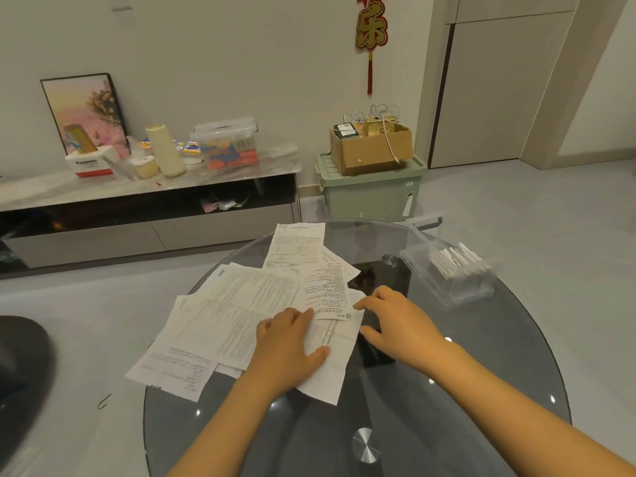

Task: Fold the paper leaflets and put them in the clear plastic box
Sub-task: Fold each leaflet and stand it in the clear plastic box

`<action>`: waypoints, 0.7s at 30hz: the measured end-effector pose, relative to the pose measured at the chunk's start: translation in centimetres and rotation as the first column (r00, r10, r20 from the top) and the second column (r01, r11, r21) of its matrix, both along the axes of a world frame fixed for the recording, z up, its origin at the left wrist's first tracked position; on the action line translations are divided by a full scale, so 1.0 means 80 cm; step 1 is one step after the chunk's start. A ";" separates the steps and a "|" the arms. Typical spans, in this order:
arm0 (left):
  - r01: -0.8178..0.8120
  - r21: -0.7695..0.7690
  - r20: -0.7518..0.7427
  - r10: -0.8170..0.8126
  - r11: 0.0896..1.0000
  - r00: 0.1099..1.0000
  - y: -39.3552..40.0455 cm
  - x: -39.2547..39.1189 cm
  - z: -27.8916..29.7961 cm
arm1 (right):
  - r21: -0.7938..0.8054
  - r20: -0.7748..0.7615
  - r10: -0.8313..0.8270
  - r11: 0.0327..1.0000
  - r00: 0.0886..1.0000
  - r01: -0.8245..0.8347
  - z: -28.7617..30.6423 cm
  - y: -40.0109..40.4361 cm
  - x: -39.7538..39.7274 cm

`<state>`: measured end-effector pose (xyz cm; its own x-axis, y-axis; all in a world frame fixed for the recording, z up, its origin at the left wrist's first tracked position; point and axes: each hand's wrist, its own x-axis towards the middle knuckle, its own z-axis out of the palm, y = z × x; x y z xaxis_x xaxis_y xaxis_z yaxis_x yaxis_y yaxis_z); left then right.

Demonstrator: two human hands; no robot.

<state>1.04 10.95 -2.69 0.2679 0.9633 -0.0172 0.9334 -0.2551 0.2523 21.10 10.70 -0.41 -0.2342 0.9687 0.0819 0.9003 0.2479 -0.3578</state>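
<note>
My left hand presses flat on the leaflets; right hand, fingers loose, touches their edge, box beyond.

Under my two hands, left and right, I count roughly five or six unfolded leaflets; they overlap, so I can't be sure. One clear plastic box holds several folded ones, too blurred to count.
</note>
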 end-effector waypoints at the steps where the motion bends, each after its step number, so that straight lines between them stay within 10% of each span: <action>1: 0.016 0.013 -0.009 -0.016 1.000 1.000 -0.002 0.004 0.001 | -0.012 0.001 0.002 1.000 1.000 -0.002 0.000 0.000 -0.001; 10: 0.093 -0.045 0.299 -0.076 0.995 0.951 -0.004 0.017 -0.006 | -0.106 0.081 0.108 0.989 0.991 -0.099 -0.014 -0.002 -0.002; 17: 0.130 0.125 0.162 -0.149 0.984 0.976 0.000 0.013 -0.001 | -0.101 0.049 0.100 0.990 0.994 -0.095 -0.008 -0.003 -0.002; 21: 0.079 0.026 0.341 -0.083 0.997 0.936 -0.006 0.012 0.004 | -0.123 0.019 0.081 0.989 0.997 -0.078 0.002 -0.002 0.004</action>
<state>2.01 10.46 -2.36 0.3325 0.9378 0.0999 0.7677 -0.3307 0.5489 21.39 10.57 -0.25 -0.3112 0.9494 -0.0423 0.8881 0.2747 -0.3686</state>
